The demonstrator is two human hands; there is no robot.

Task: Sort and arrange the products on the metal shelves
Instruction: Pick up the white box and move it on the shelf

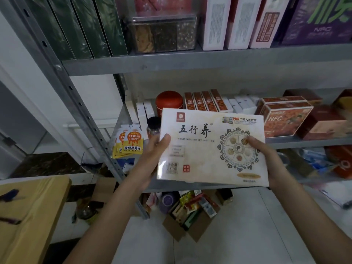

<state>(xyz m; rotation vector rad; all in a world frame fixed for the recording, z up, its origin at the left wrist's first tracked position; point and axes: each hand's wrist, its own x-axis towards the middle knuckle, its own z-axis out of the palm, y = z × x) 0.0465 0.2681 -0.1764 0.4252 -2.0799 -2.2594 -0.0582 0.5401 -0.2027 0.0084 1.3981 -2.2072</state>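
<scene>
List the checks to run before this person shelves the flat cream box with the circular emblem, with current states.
1. Grip of left hand on flat cream printed box, left edge: ok.
2. Grip of right hand on its right edge: ok.
3. Printed face up and legible: ok.
4. Gap on grey metal upper shelf: not ok, products fill the visible stretch.
5. Free spot at front of middle metal shelf: cannot tell, box hides it.
6. Clearance from dark-capped glass jar beside left hand: cannot tell.
</scene>
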